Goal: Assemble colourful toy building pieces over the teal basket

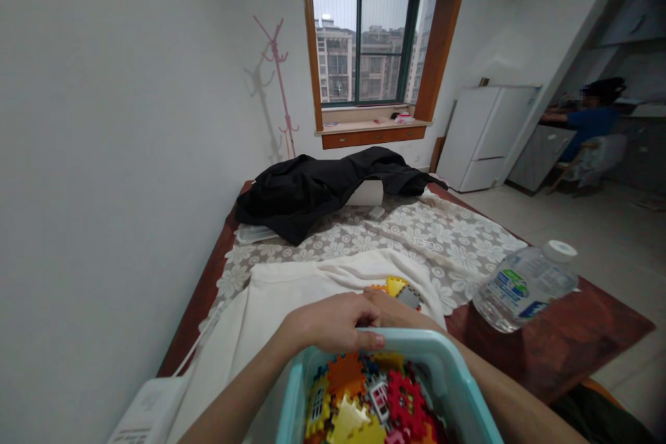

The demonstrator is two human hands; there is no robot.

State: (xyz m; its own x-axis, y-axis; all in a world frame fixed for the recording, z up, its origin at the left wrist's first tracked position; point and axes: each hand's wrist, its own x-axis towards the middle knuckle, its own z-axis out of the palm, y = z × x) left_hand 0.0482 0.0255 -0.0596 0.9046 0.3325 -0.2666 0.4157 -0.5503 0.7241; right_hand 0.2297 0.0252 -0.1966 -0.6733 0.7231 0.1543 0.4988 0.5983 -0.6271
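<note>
The left hand (333,322) curls over the far rim of a light blue plastic basket (447,368), thumb pressed on the rim's top edge, fingers closed around it. Just below that grip, inside the basket, lie bright interlocking toy tiles (372,399) in red, orange, yellow and white. The right hand (388,306) sits immediately behind the left, mostly hidden by it; whether it is closed cannot be told. Touching its far side, a yellow tile (396,285) and a grey one lie on a white cloth (291,284). Right of both hands a clear water bottle (525,284) stands on the table. Further off lies a black jacket (312,191).
</note>
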